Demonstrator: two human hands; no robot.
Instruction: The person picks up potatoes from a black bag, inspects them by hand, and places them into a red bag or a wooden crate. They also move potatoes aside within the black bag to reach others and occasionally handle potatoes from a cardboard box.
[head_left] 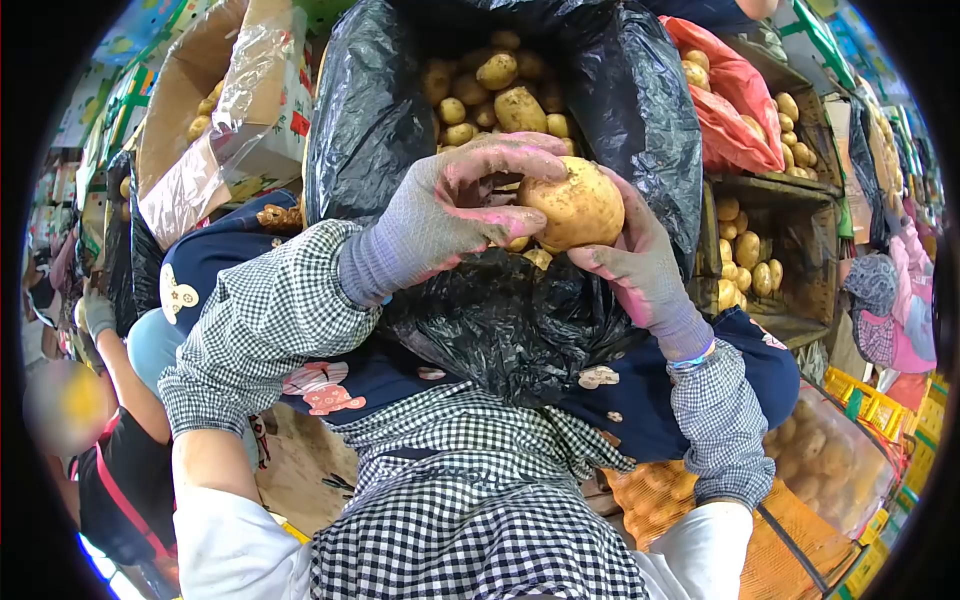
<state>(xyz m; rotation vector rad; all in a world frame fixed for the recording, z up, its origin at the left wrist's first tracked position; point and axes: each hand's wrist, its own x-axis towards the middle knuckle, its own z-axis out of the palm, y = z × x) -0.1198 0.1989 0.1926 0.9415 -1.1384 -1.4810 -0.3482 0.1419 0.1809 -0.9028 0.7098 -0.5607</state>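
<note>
A large yellow potato (575, 207) with specks of dirt is held up between my two gloved hands. My left hand (455, 205) is curved, with its thumb and fingertips on the potato's left side. My right hand (642, 262) closes round the potato's right side, thumb underneath. Both gloves are grey and pink and look soiled. Just below and behind the held potato stands a box lined with a black plastic bag (365, 110). Several loose potatoes (520, 108) lie in it, partly hidden by my hands.
On the left is an open cardboard box (190, 80) with potatoes. A red bag (735, 110) and wooden crates (808, 255) of potatoes stand on the right. An orange mesh sack (770, 545) lies at lower right. Another person (125, 490) works at far left.
</note>
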